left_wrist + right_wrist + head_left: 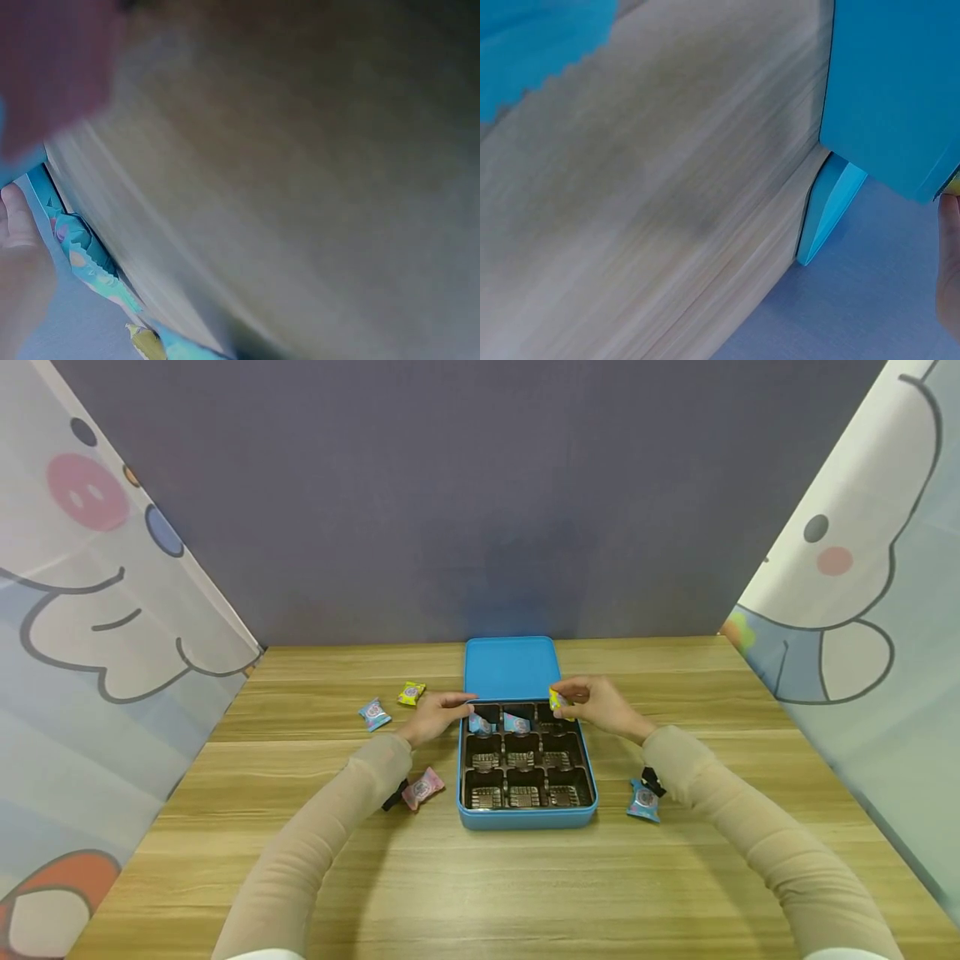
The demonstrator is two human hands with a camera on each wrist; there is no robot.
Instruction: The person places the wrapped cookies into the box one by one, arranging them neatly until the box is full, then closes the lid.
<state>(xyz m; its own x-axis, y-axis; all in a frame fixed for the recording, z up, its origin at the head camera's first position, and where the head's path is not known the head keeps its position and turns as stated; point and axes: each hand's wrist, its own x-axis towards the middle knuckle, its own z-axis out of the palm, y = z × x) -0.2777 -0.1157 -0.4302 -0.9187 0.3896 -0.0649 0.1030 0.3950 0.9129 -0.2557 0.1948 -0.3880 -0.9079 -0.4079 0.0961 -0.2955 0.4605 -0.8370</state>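
Observation:
A blue tin [527,820] with a dark nine-compartment insert stands on the table. Two blue wrapped candies, one at the left [480,724] and one in the middle [516,723], lie in its far row. My right hand [604,707] pinches a yellow wrapped candy [556,700] between thumb and fingers over the far right compartment. At the tin's far left corner, my left hand [433,718] rests with its fingers extended along the rim and the thumb beside the left blue candy. In the right wrist view, a sliver of yellow wrapper [952,185] shows at the fingertips.
Behind the tin lies its blue lid [512,667]. On the left are a yellow candy [411,693], a blue candy [374,714] and a pink candy [423,788]. Another blue candy [643,802] lies right of the tin. A grey wall [480,510] closes the table's far edge.

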